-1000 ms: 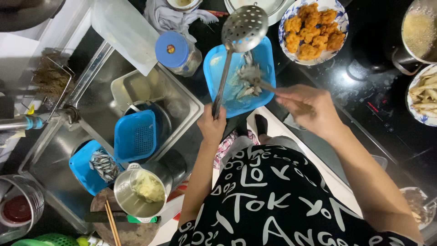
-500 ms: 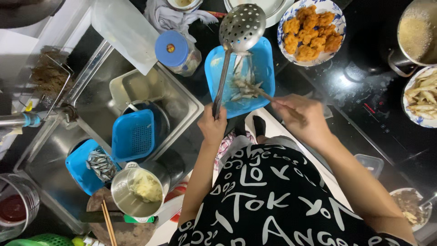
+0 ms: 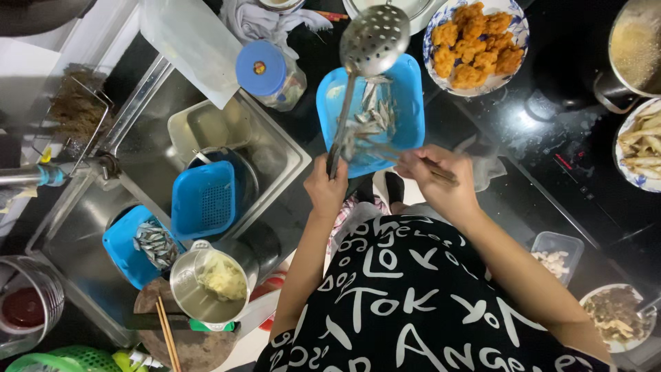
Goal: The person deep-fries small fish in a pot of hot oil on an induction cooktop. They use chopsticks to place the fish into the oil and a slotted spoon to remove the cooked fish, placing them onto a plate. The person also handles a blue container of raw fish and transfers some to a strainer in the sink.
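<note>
My left hand [image 3: 325, 190] grips the handle of a metal perforated skimmer [image 3: 374, 31], whose round head hovers over the far end of a blue rectangular tray [image 3: 410, 114]. Several small silvery fish [image 3: 375, 114] lie in that tray. My right hand [image 3: 438, 180] holds a pair of chopsticks [image 3: 385, 151] whose tips reach into the near part of the tray among the fish.
A patterned plate of golden fried pieces [image 3: 476, 43] sits beyond the tray. A pot [image 3: 637, 48] stands on the black cooktop [image 3: 551, 145] at right. To the left, a steel sink [image 3: 227, 155] holds a blue basket [image 3: 204, 200], a fish tray [image 3: 146, 242] and a batter pot [image 3: 210, 282].
My right hand has drawn left and nearer with the chopsticks, staying low in the tray. The skimmer in my left hand has barely moved.
</note>
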